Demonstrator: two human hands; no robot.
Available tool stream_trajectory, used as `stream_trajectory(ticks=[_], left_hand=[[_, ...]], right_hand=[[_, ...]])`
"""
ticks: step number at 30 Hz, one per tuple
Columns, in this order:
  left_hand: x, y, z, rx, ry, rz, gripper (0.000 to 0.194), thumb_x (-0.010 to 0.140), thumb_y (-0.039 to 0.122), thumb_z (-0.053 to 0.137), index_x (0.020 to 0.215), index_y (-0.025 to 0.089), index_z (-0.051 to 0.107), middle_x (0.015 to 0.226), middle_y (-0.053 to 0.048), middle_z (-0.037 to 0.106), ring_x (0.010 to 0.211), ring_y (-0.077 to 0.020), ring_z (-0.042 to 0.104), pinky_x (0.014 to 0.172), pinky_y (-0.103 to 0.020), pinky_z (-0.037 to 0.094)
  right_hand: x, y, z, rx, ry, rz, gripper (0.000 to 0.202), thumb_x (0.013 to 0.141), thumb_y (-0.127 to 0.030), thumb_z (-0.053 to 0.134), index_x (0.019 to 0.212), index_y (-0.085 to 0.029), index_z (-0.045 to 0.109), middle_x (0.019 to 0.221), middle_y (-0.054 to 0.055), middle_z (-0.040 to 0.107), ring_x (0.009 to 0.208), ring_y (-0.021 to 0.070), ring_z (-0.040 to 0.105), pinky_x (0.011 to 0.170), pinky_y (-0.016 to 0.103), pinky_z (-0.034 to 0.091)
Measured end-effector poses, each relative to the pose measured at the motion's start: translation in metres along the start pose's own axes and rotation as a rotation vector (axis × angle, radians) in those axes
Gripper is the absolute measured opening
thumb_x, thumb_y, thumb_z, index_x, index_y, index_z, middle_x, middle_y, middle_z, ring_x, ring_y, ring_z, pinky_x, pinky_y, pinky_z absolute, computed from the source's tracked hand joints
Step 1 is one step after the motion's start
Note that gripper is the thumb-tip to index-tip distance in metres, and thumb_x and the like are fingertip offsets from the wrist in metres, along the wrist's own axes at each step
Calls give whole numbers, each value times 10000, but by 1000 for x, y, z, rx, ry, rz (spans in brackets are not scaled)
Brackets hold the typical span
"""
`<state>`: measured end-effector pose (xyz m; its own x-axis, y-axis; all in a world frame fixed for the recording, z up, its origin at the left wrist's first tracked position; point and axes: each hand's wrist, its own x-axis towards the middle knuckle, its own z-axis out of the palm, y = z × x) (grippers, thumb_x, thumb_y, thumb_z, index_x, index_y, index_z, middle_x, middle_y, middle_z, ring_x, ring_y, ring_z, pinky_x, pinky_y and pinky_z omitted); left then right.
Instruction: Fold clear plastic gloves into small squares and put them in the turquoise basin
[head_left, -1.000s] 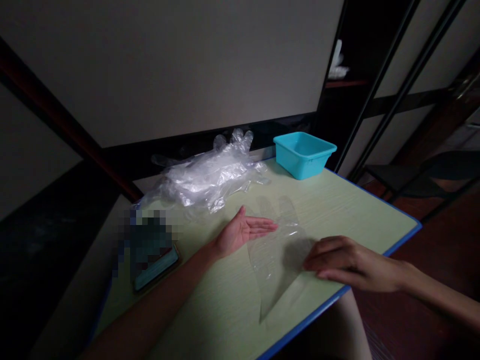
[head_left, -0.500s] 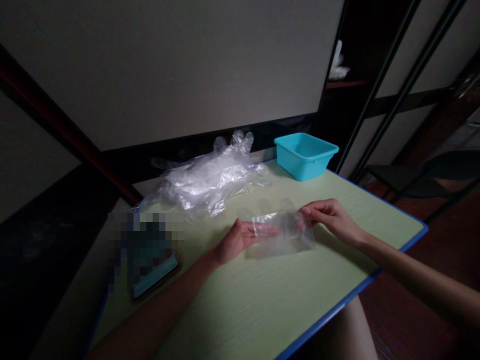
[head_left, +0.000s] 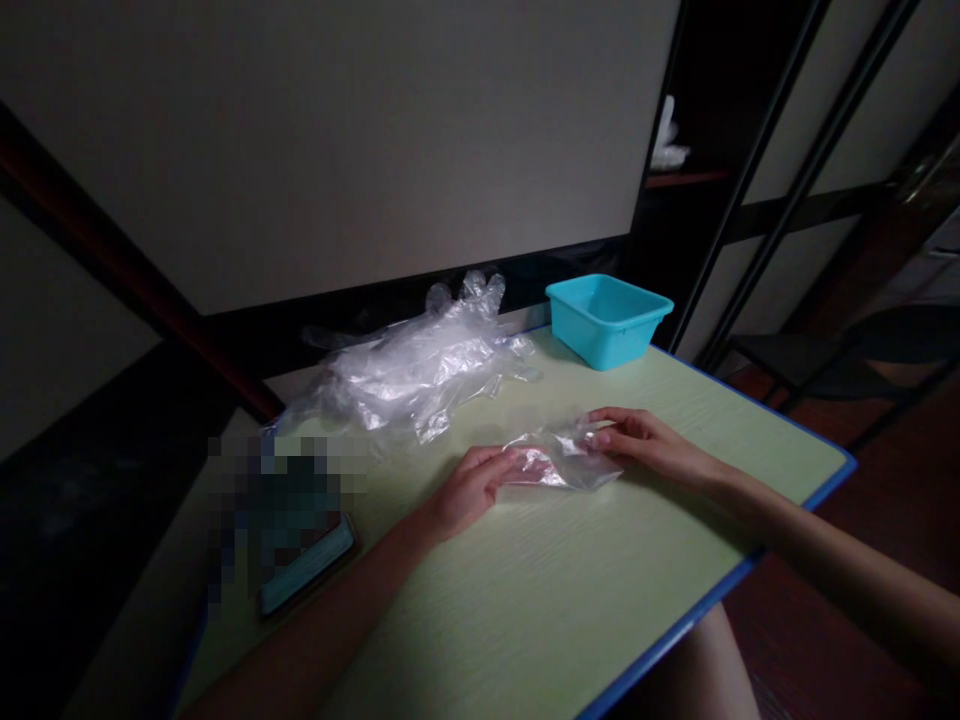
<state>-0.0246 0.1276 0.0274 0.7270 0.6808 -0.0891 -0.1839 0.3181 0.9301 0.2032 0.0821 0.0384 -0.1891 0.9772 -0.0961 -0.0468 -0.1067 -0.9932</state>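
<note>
As my left hand (head_left: 466,490) and right hand (head_left: 651,442) pinch opposite ends of the glove (head_left: 576,470), even tension should keep it flat. It's between them; whether touching the table (head_left: 570,600), I can't tell.

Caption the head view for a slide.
Left hand and right hand hold a clear plastic glove over a green table, piled gloves and turquoise basin beyond.
</note>
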Motion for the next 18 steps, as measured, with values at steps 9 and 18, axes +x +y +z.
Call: stream_trajectory(ticks=[9, 18], left_hand=[[4, 1, -8, -85, -52, -46, 324, 802, 283, 514, 1053, 90, 582, 934, -139, 665, 956, -259, 586, 887, -405, 376], [10, 0, -14, -231, -140, -130, 306, 881, 248, 380, 1104, 92, 520, 961, -150, 655, 953, -240, 593, 904, -409, 349]], right_hand=[[-3, -2, 6, -27, 39, -20, 557, 720, -298, 589, 1198, -188, 326, 779, 51, 646, 705, 186, 618, 645, 317, 464], [0, 4, 9, -23, -108, -82, 704, 725, -196, 558, 1296, -148, 148, 815, 49, 654, 795, 174, 607, 790, 352, 423]])
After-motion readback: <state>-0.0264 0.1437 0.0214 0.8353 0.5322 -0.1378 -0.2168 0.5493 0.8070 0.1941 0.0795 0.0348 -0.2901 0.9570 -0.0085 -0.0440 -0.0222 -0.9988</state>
